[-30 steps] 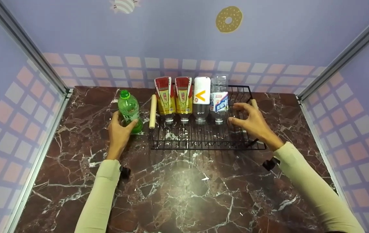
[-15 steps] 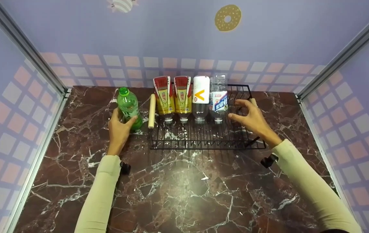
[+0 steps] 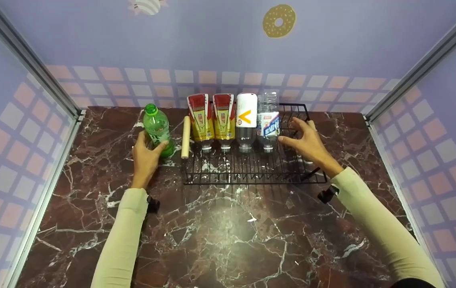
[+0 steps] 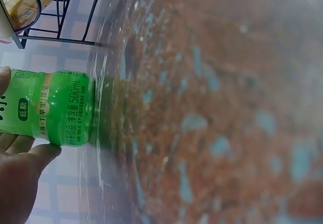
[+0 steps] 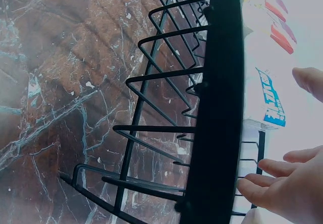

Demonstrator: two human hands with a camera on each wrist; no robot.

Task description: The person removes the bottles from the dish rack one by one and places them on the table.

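Note:
My left hand (image 3: pixel 144 158) holds a green plastic drink bottle (image 3: pixel 157 125) around its lower half, thumb on the right side. The bottle stands nearly upright with its green cap on, left of a black wire rack (image 3: pixel 252 178). In the left wrist view, the bottle's base (image 4: pixel 78 110) is right at the marbled tabletop. My right hand (image 3: pixel 312 144) is at the rack's right end, fingers spread and holding nothing. Its thumb tip is close to a clear bottle (image 3: pixel 268 125) with a blue and white label, which leans in the rack with its neck down.
In the rack, left of the clear bottle, are a white-labelled bottle (image 3: pixel 247 111) and two red-and-yellow bottles (image 3: pixel 200 119), necks down too. Pale wooden handles (image 3: pixel 186 137) flank the rack's ends. A patterned wall (image 3: pixel 212 52) rises right behind it.
The green bottle and left hand have moved slightly back, away from me. My right fingers have spread wider, and its thumb has come nearer the clear bottle. The head view has shifted a little.

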